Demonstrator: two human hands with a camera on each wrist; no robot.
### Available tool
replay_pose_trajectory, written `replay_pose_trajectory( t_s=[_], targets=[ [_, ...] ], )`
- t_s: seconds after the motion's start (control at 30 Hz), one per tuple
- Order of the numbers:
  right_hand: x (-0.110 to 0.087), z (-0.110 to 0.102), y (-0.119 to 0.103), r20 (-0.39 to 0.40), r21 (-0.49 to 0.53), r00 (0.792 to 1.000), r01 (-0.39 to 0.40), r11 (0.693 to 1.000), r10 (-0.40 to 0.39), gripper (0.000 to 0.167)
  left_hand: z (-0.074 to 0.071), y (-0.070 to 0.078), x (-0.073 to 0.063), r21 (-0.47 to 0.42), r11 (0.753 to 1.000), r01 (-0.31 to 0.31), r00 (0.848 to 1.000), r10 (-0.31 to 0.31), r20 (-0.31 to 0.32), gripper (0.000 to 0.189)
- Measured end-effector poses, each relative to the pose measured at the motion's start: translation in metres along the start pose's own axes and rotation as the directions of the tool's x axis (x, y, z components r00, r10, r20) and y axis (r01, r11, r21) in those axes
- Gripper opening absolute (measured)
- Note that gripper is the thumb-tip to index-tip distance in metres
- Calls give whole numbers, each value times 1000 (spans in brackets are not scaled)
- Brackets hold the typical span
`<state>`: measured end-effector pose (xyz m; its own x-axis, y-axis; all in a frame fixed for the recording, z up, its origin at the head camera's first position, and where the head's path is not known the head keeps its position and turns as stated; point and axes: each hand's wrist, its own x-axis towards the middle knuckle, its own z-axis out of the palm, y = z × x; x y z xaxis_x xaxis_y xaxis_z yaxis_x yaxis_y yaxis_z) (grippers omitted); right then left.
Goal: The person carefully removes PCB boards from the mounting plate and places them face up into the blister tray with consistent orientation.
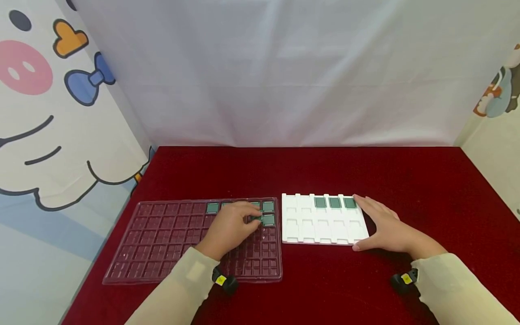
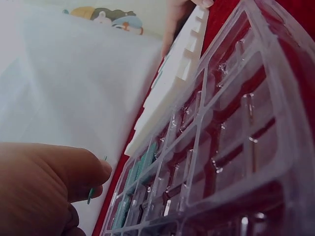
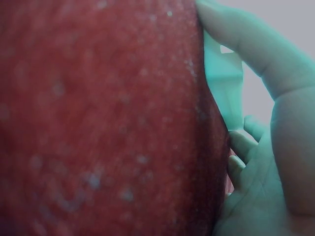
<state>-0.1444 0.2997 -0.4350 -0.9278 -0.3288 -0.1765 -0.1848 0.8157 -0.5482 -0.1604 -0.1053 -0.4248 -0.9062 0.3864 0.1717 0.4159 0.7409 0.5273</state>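
My left hand [image 1: 232,228] pinches a thin green square chip [image 2: 90,195] between thumb and fingers, above a clear plastic compartment tray [image 1: 278,257]. In the left wrist view the chip is seen edge-on, raised off the tray. More green chips [image 1: 268,206] sit in that tray's upper right compartments, partly covered by the hand. Beside it lies a white slotted tray [image 1: 292,231], with three green chips [image 1: 335,202] in its top row towards the right. My right hand [image 1: 386,228] holds this white tray by its right end, thumb at the near corner and fingers at the far corner.
Both trays lie on a table with a dark red cloth [image 1: 325,289]. A white curtain [image 1: 284,81] hangs behind the table. A cartoon-printed panel [image 1: 61,126] stands at the left, and another printed panel [image 1: 493,149] at the right.
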Motion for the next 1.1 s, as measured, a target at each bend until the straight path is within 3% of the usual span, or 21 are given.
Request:
replay_pose_trajectory(
  t_s=[1.1],
  targets=[
    [-1,-2,-2,3,-1,1000,3,1000,-3,131,10,-9,-1,46,999,-6,1000,5,7,18]
  ],
)
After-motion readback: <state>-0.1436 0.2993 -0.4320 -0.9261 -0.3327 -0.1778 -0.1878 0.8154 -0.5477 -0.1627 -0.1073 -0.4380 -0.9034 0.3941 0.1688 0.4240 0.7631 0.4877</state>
